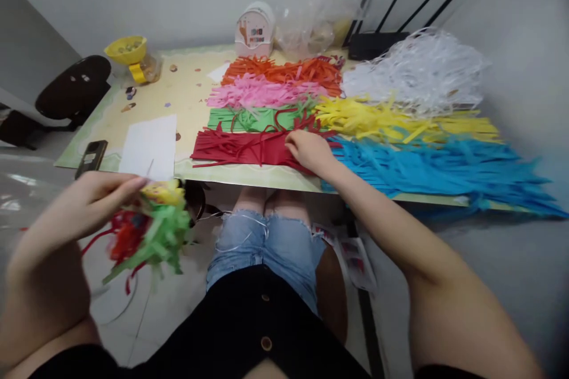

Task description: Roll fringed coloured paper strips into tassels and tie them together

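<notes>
My left hand (pixel 104 198) is at the left, off the table's front edge, with thumb and fingers pinched. From it hangs a cluster of fringed strips (pixel 166 228), yellow on top, green and red lower down. A thin, light, needle-like point sticks up by the fingertips; its kind is too small to make out. My right hand (pixel 309 151) rests on the pile of red fringed strips (pixel 235 147), its fingers bent together on the right part of the pile. Its fingertips are partly hidden. Right behind lies the green fringed pile (pixel 244 119).
Pink (pixel 267 92), orange (pixel 284 73), yellow (pixel 391 121), blue (pixel 413 166) and white (pixel 427 74) fringed piles cover the table's right. A white sheet (pixel 149 145) and phone (pixel 91 158) lie left. Behind stand a yellow-topped jar (pixel 133 59) and black router (pixel 373 44). White string (pixel 249 218) crosses my lap.
</notes>
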A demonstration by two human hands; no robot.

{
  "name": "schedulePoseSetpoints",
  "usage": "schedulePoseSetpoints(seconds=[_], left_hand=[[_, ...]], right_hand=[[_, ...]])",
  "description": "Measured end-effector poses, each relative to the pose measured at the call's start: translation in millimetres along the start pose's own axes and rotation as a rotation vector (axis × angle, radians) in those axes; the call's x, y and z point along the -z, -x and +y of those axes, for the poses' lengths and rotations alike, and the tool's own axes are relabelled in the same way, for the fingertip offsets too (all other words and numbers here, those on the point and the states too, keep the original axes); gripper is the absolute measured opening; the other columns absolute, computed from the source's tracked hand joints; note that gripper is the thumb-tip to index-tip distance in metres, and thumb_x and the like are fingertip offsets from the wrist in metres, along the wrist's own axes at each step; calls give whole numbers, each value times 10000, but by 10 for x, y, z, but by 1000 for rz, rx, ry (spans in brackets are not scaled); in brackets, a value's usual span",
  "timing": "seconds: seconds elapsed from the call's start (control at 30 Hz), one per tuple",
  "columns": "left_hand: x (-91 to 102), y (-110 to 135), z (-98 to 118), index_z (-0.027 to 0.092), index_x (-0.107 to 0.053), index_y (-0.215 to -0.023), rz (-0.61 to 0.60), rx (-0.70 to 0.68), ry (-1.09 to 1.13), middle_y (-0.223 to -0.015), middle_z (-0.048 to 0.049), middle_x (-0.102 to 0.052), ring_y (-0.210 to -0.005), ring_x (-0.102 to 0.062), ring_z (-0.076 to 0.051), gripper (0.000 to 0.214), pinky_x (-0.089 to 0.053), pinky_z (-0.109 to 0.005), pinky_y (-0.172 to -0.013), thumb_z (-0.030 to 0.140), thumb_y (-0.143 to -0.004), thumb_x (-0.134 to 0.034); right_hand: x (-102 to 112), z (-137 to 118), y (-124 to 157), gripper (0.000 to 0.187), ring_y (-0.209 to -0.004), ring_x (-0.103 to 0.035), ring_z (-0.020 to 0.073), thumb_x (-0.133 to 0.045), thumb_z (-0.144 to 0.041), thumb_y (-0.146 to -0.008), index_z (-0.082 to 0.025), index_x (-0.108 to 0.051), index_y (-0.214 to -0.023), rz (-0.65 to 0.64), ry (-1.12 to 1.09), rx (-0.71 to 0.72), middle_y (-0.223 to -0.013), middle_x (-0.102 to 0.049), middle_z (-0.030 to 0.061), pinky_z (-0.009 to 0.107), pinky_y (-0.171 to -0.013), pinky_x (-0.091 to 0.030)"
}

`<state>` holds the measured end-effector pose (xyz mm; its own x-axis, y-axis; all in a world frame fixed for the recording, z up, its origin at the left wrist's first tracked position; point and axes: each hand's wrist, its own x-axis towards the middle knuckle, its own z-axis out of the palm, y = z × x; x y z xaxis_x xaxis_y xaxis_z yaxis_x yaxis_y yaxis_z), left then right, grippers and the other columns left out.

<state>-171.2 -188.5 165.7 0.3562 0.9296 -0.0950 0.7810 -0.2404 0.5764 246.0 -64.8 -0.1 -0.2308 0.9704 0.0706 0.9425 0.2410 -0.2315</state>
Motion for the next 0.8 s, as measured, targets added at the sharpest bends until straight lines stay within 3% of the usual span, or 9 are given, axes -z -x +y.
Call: schedulePoseSetpoints(seconds=[0.07, 0.17, 0.27, 0.33, 0.43, 0.5, 0.57, 0.7, 0.8], left_hand=[[-258, -249, 107, 188, -569, -601, -80, 79, -82, -508, 48, -445, -487, -365, -92, 506, -311, -219, -498, 520, -980, -518], [-579, -562, 220, 190, -487, -597, -186, 87, -43, -539, 22, -425, -513, -359, -104, 511, -283, -246, -514, 542, -967, -477], [-789, -755, 282, 190, -425, -604, -266, 9, 45, -550, 30, -362, -512, -306, -93, 509, -244, -255, -520, 531, -981, -458], [-871, -815, 299, 185, -443, -619, -300, -48, 85, -560, 33, -364, -521, -306, -91, 508, -252, -252, -530, 531, -991, -455], [-877, -797, 252, 162, -629, -813, -317, -116, 145, -649, 15, -534, -587, -438, -106, 416, -351, -228, -586, 511, -994, -494], [-783, -718, 151, 157, -663, -1198, -284, -111, 170, -721, 14, -635, -616, -508, -115, 409, -404, -218, -621, 482, -991, -526], [-618, -612, 3, 150, -608, -1356, -190, -47, 116, -732, 8, -673, -616, -539, -122, 505, -432, -220, -628, 482, -981, -540], [-167, -422, -299, 156, -761, -960, -111, 67, -78, -869, -76, -765, -768, -652, -176, 466, -505, -259, -711, 568, -932, -544], [128, -342, -415, 147, -784, -904, -148, 76, -141, -875, -75, -782, -762, -638, -161, 483, -499, -250, -689, 590, -884, -595]], right_hand=[[12, -322, -80, 268, -1094, -688, 320, -564, -244, -1016, -71, -758, -1084, -18, -17, 39, -1184, -719, 232, 404, -876, -540], [222, -866, -31, 321, -1074, -699, 270, -618, -368, -1013, -140, -755, -1193, 4, -323, 256, -1208, -746, 162, 372, -923, -526], [443, -1293, 117, 462, -947, -721, 190, -734, -301, -928, -156, -677, -1363, -249, -653, 449, -1205, -774, 91, 295, -860, -529], [540, -1400, 196, 277, -828, -706, 158, -686, -202, -926, -130, -746, -1187, -407, -657, 471, -1011, -796, 59, 256, -772, -503], [686, -1221, 305, 197, -667, -639, 132, -603, -233, -959, -156, -761, -871, -432, -598, 456, -742, -731, 17, 243, -674, -448], [813, -925, 415, 274, -632, -622, 132, -582, -358, -969, -183, -763, -859, -344, -602, 426, -716, -720, 12, 247, -651, -442], [938, -574, 556, 422, -631, -628, 152, -535, -529, -966, -200, -774, -852, -246, -557, 341, -699, -715, 23, 263, -633, -445], [1107, 13, 824, 891, -647, -666, 210, -390, -968, -809, -191, -818, -895, -349, -384, 100, -745, -756, 83, 322, -628, -489], [1172, 244, 964, 1032, -586, -631, 204, -321, -1093, -684, -202, -812, -861, -300, -325, 12, -676, -718, 85, 336, -602, -480]])
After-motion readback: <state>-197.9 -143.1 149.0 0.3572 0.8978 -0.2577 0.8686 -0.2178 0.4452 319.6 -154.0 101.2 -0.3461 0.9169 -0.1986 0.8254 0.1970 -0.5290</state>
